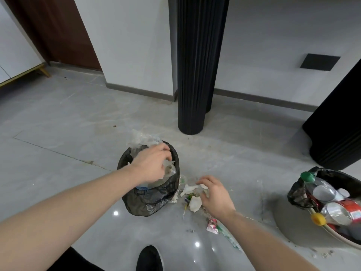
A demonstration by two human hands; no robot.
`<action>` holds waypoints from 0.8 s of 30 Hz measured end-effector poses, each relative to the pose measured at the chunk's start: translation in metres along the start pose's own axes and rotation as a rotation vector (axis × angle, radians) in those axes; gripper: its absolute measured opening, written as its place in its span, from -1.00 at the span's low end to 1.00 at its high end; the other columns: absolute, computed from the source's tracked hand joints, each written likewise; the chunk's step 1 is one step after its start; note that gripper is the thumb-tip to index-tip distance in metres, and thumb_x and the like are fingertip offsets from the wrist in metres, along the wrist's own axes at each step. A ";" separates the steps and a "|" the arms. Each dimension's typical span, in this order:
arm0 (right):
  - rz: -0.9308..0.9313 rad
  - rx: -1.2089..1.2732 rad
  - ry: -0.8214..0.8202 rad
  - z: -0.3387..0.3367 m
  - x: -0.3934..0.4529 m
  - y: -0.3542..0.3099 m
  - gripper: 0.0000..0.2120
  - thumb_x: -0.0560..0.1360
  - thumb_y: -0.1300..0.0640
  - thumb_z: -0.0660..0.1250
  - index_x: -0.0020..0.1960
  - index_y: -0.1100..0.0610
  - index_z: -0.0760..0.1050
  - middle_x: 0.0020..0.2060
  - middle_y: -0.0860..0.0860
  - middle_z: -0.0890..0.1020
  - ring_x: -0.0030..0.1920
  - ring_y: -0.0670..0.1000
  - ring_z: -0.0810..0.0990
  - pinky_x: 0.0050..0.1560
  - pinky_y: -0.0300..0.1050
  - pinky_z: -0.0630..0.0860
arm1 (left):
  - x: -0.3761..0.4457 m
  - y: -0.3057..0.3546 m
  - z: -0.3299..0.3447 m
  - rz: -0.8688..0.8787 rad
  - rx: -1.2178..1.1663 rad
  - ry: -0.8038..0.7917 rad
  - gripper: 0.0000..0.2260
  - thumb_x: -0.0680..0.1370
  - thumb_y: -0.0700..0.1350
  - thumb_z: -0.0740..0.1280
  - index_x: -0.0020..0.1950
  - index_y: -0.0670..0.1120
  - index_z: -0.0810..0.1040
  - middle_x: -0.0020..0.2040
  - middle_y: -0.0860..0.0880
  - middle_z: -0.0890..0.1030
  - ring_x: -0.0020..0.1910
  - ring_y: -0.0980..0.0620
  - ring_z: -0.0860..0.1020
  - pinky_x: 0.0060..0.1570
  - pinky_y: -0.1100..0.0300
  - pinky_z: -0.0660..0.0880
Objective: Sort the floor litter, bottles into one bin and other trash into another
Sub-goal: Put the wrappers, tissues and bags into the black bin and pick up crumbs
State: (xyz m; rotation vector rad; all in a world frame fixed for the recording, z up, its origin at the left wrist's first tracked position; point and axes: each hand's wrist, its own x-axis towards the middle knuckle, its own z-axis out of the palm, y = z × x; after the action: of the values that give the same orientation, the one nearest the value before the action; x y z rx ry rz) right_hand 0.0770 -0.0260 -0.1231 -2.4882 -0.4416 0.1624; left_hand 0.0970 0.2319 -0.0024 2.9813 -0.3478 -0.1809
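Note:
A small bin lined with a black bag (pixel 150 200) stands on the floor at centre, stuffed with clear plastic and paper. My left hand (pixel 152 165) is over its mouth, fingers closed on a clear plastic scrap (pixel 169 166). Just right of the bin lies a heap of white tissue and small wrappers (pixel 192 198). My right hand (pixel 214 196) hovers over that heap with fingers curled and spread; it touches the tissue, but a grip is not visible. A pink foil wrapper (pixel 212 226) lies near my right wrist. At the right edge a second bin (pixel 298 194) holds plastic bottles (pixel 330 212).
A black fluted column (pixel 195 75) rises behind the centre bin, and another black fluted base (pixel 340 137) stands at the right. Grey tiled floor spreads to the left. My black shoe (pixel 149 259) is at the bottom centre. A green-printed plastic strip (pixel 228 237) lies near the pink wrapper.

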 end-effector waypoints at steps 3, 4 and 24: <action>0.225 -0.043 -0.037 -0.006 -0.029 0.048 -0.60 0.48 0.23 0.32 0.28 -0.03 0.54 0.26 -0.11 0.50 0.30 0.01 0.47 0.25 -0.17 0.41 | 0.005 0.046 0.029 0.127 0.001 -0.099 -0.64 0.51 -0.21 0.28 0.27 0.04 0.58 0.35 0.07 0.43 0.27 0.01 0.46 0.22 0.12 0.46; 0.285 -0.062 -0.050 -0.006 -0.037 0.061 -0.58 0.47 0.23 0.33 0.30 -0.02 0.52 0.27 -0.09 0.50 0.30 0.03 0.48 0.27 -0.14 0.42 | 0.007 0.060 0.044 0.154 0.013 -0.157 -0.64 0.50 -0.21 0.28 0.26 0.03 0.58 0.32 0.05 0.44 0.27 0.00 0.46 0.20 0.09 0.47; 0.517 -0.050 -0.293 0.101 -0.068 0.133 -0.50 0.43 -0.01 0.39 0.37 -0.10 0.45 0.26 -0.06 0.46 0.27 0.05 0.45 0.29 -0.09 0.41 | 0.023 0.101 0.261 -0.498 -0.252 -0.280 -0.52 0.55 0.01 0.37 0.44 -0.03 0.37 0.38 -0.04 0.39 0.31 -0.07 0.48 0.24 0.05 0.49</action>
State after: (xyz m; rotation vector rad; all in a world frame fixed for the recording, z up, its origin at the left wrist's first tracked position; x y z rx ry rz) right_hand 0.0280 -0.0966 -0.2814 -2.5856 0.0964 0.7346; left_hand 0.0615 0.0976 -0.2462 2.7286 0.3737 -0.6414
